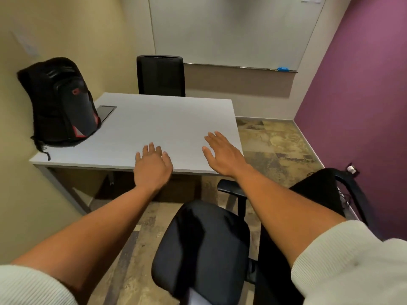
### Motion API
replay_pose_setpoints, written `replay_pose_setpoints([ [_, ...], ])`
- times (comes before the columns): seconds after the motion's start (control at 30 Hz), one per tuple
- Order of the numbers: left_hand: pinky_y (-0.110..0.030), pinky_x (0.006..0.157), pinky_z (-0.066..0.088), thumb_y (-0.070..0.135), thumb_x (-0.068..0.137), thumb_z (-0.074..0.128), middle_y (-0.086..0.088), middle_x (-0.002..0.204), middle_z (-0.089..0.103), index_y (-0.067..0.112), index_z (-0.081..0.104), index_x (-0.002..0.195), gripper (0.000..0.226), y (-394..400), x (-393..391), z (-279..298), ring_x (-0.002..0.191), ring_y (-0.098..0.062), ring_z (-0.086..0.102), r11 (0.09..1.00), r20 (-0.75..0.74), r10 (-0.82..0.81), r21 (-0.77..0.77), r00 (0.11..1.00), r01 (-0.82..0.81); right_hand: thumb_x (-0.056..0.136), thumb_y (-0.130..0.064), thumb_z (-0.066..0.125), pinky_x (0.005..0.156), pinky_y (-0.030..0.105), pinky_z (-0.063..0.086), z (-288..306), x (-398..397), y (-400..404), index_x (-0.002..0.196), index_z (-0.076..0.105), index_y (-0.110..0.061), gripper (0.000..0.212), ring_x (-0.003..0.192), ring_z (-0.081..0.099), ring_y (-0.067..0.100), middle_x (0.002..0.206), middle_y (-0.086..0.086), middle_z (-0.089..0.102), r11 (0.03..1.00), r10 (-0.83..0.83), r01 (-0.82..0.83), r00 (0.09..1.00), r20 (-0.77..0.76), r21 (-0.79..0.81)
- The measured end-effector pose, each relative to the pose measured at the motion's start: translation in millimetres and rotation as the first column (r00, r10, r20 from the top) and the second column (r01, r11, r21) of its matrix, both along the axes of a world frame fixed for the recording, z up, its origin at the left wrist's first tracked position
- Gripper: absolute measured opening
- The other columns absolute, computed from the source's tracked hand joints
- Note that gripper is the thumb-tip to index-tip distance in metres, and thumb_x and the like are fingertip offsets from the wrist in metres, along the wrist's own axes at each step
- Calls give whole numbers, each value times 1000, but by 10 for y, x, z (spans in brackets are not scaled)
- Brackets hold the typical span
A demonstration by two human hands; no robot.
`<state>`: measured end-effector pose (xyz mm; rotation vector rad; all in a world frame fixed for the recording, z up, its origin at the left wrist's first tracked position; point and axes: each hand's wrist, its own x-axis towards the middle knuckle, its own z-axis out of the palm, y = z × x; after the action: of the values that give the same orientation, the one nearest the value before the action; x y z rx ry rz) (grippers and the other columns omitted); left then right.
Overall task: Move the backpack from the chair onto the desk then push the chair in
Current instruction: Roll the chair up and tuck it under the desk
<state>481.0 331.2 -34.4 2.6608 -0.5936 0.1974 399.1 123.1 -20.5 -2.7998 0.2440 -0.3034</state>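
- Hands both empty. My left hand point(152, 166) is open with fingers loosely curled, palm down over the near edge of the desk point(167, 126); can't tell if it touches the top.
- My right hand point(220, 155) is open wide, fingers spread and straight, palm down over the desk's near right corner. Contact also unclear.
- Both forearms reach forward from the bottom corners of the view, roughly parallel, pale ribbed sleeves point(352, 260) pushed up to the elbows.
- Backpack point(59, 102), black with red accents, stands upright on the desk's far left side, leaning against the wall and just beside a recessed panel point(106, 112) in the top. Well apart from both hands.
- Chair point(202, 249) sits below and between my arms, seat bare, turned at an angle, not tucked under the desk. Its armrest point(231, 188) shows under my right wrist; backrest partly hidden by my right arm.
- Second chair point(160, 75) at the desk's far side, only its back visible.
- Chair base cut off by the frame's bottom edge.
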Motion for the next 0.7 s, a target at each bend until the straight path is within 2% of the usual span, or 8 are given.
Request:
replay_pose_setpoints([
  [0.23, -48, 119, 16, 31, 103, 24, -17, 155, 31, 3, 41, 143, 52, -366, -622, 28, 145, -32, 23, 996, -46, 89, 23, 995, -88, 103, -47, 27, 117, 36, 14, -4, -393, -455, 153, 25, -19, 57, 149, 6, 15, 162, -1, 18, 995, 96, -96, 995, -31, 8],
  [0.5, -48, 119, 17, 33, 103, 23, -15, 155, 33, 5, 43, 142, 52, -569, -648, 34, 144, -31, 25, 993, -24, 92, 82, 995, -90, 103, -49, 26, 117, 36, 14, -84, -360, -735, 153, 26, -20, 57, 149, 7, 15, 162, -2, 18, 994, 112, -111, 993, -25, 12],
  [0.7, -50, 118, 20, 33, 102, 22, -19, 152, 37, 3, 48, 136, 52, -645, -784, -49, 143, -33, 27, 982, -40, 157, 115, 987, -152, 103, -50, 25, 116, 38, 16, -188, -303, -865, 153, 25, -22, 58, 149, 6, 14, 162, -3, 18, 981, 194, -192, 980, -39, 37],
])
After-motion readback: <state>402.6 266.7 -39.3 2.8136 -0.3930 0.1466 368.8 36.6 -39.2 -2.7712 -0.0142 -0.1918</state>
